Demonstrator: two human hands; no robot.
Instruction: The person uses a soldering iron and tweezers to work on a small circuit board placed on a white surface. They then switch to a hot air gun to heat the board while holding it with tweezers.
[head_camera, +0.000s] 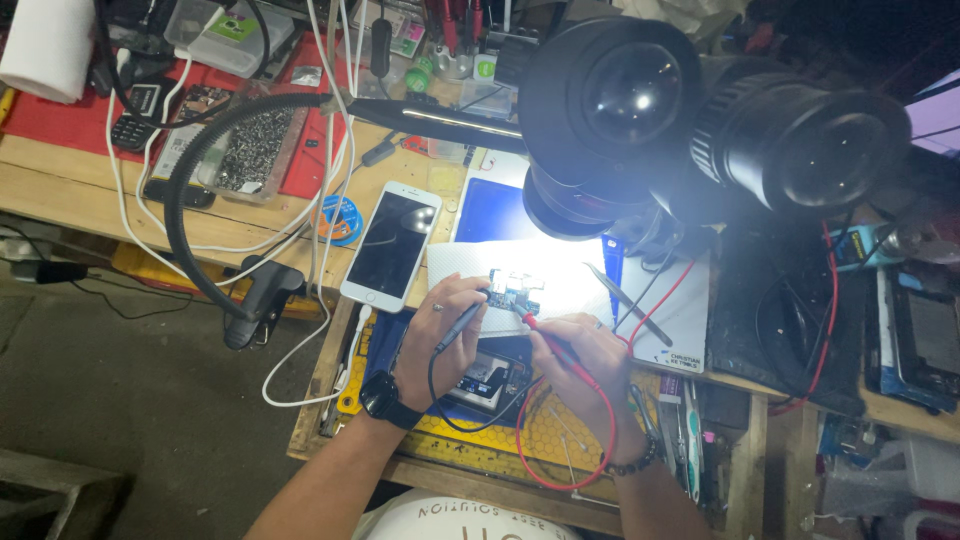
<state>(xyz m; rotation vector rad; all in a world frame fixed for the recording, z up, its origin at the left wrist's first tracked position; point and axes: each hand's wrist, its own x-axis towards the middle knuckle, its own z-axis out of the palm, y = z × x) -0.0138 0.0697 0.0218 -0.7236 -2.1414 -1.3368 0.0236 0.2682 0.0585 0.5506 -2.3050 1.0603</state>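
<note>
Left hand (440, 330) black probe (461, 322), right hand (580, 355) red probe (550, 340), circuit board (514, 290) mid-bench

The small circuit board (514, 292) just past both probe tips sits in glare so strong that its parts and the exact contact points cannot be made out. The black probe (458, 327) is partly covered by the left hand (440, 335) that grips it, and the red probe (556, 347) disappears under the fingers of the right hand (585, 365). Below the grips, a dark device (490, 378) lies mostly behind both hands; its kind is unclear. Above them, the microscope eyepieces (700, 120) are blurred and block the bench behind. Both forearms run off the bottom edge, beside a white rounded object (470, 520), also cut off.
</note>
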